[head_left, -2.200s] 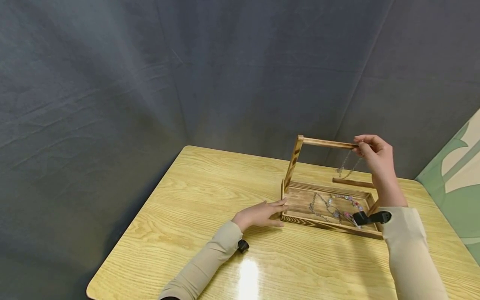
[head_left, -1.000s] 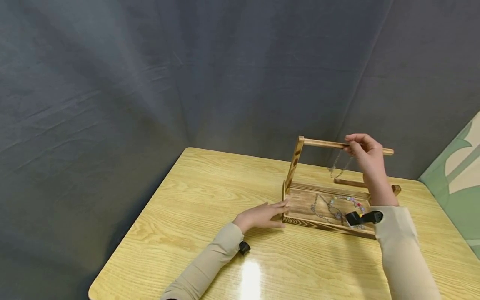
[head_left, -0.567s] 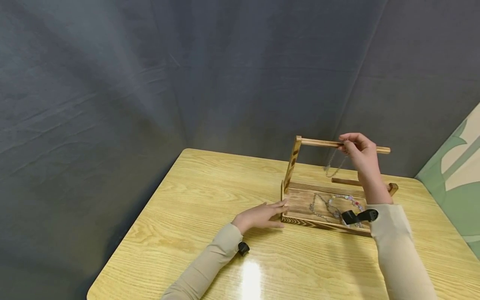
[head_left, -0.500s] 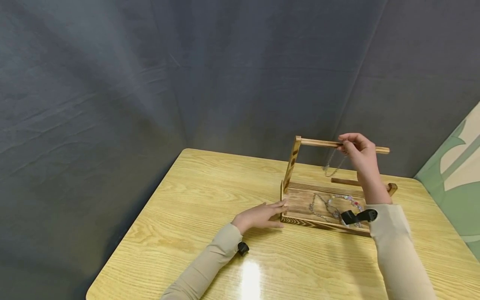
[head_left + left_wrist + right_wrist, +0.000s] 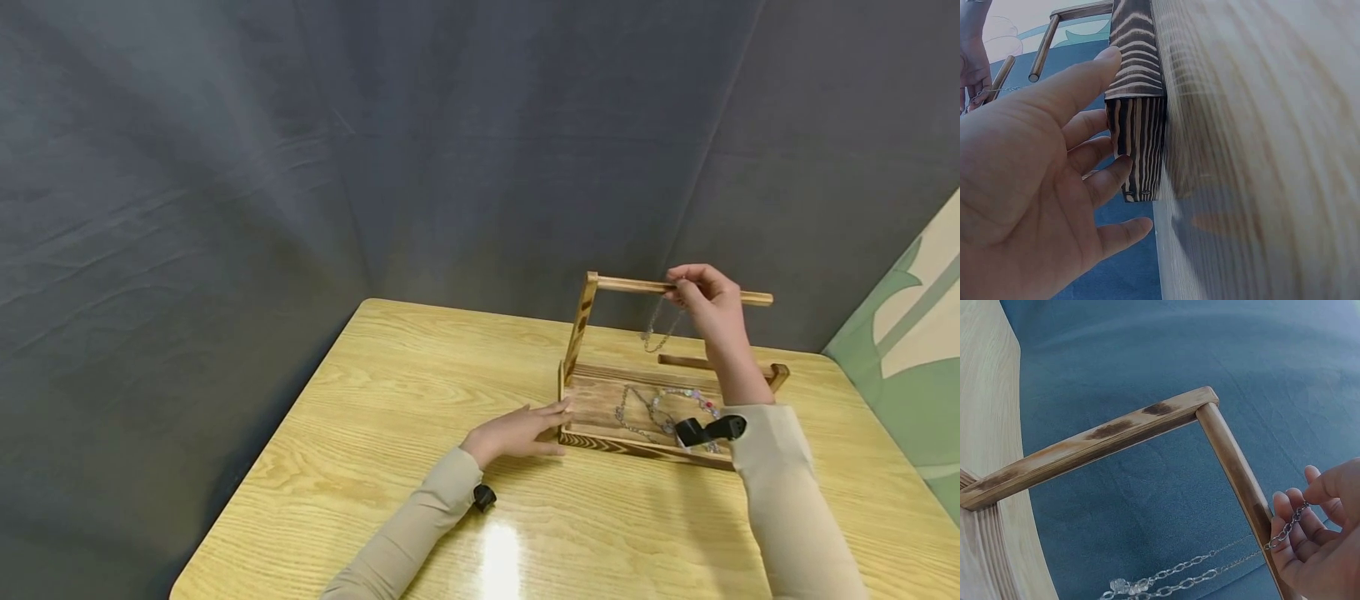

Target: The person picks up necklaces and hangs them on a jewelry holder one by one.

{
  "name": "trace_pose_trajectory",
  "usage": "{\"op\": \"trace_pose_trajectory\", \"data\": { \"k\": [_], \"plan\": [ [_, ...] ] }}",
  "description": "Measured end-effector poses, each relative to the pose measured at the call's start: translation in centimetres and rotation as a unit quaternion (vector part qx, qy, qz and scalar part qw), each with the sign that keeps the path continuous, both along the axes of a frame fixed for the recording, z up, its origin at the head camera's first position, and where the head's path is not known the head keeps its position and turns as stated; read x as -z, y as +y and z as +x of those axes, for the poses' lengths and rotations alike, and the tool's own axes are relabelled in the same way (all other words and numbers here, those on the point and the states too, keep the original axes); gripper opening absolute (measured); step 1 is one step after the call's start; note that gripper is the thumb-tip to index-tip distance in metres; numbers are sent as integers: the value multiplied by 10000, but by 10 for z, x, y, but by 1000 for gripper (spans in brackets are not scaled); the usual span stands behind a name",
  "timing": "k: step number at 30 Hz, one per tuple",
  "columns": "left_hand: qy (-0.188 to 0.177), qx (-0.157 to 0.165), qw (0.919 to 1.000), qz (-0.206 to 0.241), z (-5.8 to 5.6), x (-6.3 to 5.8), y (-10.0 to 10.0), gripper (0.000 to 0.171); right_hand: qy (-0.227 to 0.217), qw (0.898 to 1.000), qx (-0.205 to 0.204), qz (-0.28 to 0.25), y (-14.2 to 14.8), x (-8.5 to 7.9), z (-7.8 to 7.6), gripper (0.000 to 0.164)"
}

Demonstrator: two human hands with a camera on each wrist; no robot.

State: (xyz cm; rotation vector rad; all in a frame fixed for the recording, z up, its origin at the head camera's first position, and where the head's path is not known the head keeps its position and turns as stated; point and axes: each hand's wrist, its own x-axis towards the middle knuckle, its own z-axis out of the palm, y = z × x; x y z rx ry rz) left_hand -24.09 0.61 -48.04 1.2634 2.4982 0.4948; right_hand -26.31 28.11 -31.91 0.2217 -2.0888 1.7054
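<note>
By the right hand (image 5: 708, 304), a silver chain (image 5: 1212, 574) is pinched at the upper bar (image 5: 630, 285); by the left hand (image 5: 517, 432), fingers stretched out, the left end of the wooden tray (image 5: 622, 447) is touched. Beyond the right hand, the bar's free end is seen jutting out. The tray is set toward the right of the table (image 5: 375, 400), with a broad stretch of wood spread to its left and a dark curtain (image 5: 487, 167) hung behind the far edge. From the right wrist, clear charms (image 5: 1124, 587) are shown on the chain (barely made out from the head); whether it is looped round the bar cannot be told. From the left wrist, bold striped grain is shown on the tray's end. Inside the tray, a beaded bracelet (image 5: 697, 395) and more chain (image 5: 622, 412) are held, partly hidden by the black wrist camera (image 5: 690, 432).
</note>
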Motion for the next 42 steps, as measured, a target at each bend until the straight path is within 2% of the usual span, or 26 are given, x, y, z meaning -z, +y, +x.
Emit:
{"op": "trace_pose_trajectory", "data": {
  "k": [10, 27, 42],
  "plan": [
    [17, -34, 10000, 11, 0, 0, 0, 67, -56, 9996, 118, 263, -4, -1, -2, 22],
    [-57, -54, 10000, 31, 2, -3, -1, 66, -17, 9995, -114, 284, -14, -9, -4, 25],
    [-65, -33, 10000, 52, 1, -2, -2, 67, -161, 9990, -79, 405, -22, -10, -8, 25]
  ]
}}
